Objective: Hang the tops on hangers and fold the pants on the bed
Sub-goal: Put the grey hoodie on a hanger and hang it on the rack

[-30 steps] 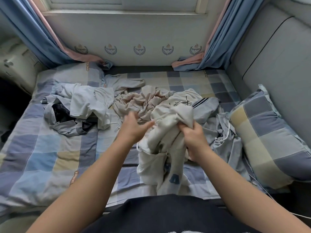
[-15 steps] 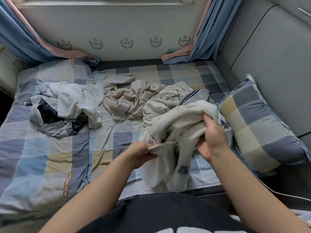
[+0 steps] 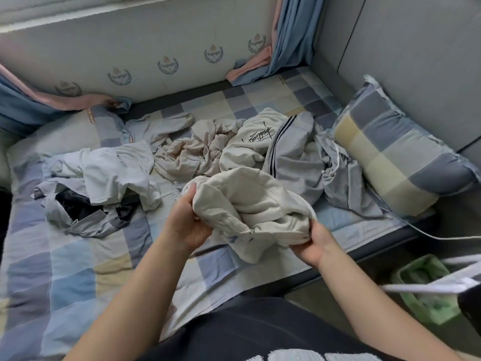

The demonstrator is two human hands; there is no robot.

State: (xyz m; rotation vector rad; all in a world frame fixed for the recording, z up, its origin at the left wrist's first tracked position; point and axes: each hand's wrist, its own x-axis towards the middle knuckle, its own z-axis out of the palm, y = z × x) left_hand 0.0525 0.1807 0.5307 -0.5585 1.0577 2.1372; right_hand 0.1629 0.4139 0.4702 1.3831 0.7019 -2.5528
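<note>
Barely begun, it seems: left hand (image 3: 186, 226) and right hand (image 3: 311, 244) grip a bunched cream garment (image 3: 250, 204) over the bed (image 3: 67, 277); other clothes (image 3: 197, 149) lie crumpled, none folded.

checked pillow (image 3: 398, 162) leaning on grey padded panel (image 3: 416, 61), far right | right curtain (image 3: 294, 35) and left curtain (image 3: 18, 110), blue with pink, bunched in the corners | crest-print wall (image 3: 166, 43) at the back | white cable (image 3: 455, 238) trailing off right | green bin (image 3: 421, 272) down on the floor, kinda blurry

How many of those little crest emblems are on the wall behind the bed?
5, in a row, left to right: first crest, second crest, third crest, fourth crest, fifth crest. Others may be hidden at either end.
</note>
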